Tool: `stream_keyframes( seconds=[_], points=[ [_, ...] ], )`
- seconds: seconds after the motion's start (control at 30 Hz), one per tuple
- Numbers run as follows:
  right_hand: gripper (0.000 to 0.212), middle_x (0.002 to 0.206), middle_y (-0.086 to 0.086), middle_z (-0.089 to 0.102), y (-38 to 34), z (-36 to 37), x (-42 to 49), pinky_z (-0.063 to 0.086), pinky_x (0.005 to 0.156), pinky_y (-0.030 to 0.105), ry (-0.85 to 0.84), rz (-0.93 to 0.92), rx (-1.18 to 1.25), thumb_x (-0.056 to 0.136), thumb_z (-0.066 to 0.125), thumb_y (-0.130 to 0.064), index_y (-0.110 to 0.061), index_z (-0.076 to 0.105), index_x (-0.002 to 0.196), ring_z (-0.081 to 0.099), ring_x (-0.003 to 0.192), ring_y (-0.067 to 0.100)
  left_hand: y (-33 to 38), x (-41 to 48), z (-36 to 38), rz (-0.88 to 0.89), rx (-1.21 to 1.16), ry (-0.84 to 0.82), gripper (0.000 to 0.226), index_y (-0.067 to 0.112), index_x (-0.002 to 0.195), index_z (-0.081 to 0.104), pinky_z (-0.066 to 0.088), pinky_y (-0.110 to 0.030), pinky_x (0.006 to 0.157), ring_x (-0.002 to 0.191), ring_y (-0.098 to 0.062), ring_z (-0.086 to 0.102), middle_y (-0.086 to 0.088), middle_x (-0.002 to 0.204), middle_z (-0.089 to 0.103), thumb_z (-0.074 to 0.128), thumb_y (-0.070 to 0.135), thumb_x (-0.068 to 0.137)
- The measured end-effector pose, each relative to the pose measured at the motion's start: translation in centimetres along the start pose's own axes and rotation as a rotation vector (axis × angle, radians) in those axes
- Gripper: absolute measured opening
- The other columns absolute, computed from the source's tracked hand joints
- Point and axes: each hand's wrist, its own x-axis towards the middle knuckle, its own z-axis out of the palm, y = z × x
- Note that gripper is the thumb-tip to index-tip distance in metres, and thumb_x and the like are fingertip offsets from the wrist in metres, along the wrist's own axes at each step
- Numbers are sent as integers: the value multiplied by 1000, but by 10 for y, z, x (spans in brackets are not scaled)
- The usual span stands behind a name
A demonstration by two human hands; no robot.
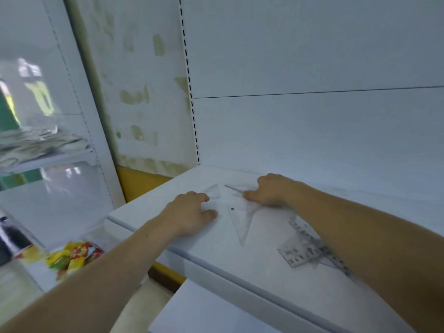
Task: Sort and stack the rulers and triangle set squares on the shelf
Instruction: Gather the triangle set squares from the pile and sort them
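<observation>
On shelf (216,272), set square (242,219) between fingers (248,195).

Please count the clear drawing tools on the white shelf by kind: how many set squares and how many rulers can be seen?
Set squares: 3
Rulers: 2, overlapping, count uncertain
Total: 5

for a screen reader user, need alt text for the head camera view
Two bare hands rest on a white shelf: the left hand beside a small clear set square, the right hand pressing on a long clear triangle. More clear rulers lie under the right forearm. Bright snack packets sit lower left.
</observation>
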Motion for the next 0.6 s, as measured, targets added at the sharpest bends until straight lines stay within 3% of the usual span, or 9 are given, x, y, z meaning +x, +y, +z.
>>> stream_keyframes(
  seconds=[0.13,0.3,0.4,0.47,0.57,0.6],
  points=[
    [57,124,12,54,-11,-3,25,45,88,34,25,-44,-25,89,45,-55,-9,58,119,53,109,27,-15,36,-1,-61,114,-7,54,20,123,48,39,-44,96,119,-31,43,-8,128,50,33,60,91],
    [37,125,5,57,-26,-5,28,43,96,32,45,-77,45,92,53,-35,-12,63,118,53,113,23,-19,67,-8,34,85,-37,42,9,110,58,43,-38,92,105,-29,50,-12,113,51,43,44,93],
    [29,125,1,57,-33,-3,22,41,93,27,92,-59,75,93,52,-29,-17,63,117,52,113,19,-26,76,-16,87,-37,-83,25,10,78,50,41,-30,70,81,-23,49,-7,85,51,54,32,89],
    [29,124,3,57,-38,-1,21,42,96,30,133,-31,54,96,46,-25,-16,61,118,51,113,20,-31,79,-19,125,-93,-128,27,13,66,45,31,-26,57,71,-19,45,-3,73,46,58,26,85],
    [29,121,4,57,-45,0,19,43,91,32,262,77,97,99,36,-22,-17,58,116,53,108,22,-44,85,-21,147,-237,-173,16,17,89,50,35,-24,68,84,-18,47,-1,95,50,64,23,82],
    [29,119,4,59,-46,0,18,44,87,32,315,116,141,99,34,-21,-18,58,114,54,104,22,-48,86,-20,141,-309,-175,26,17,102,50,37,-25,68,87,-19,49,-2,102,52,65,21,81]
  ],
)
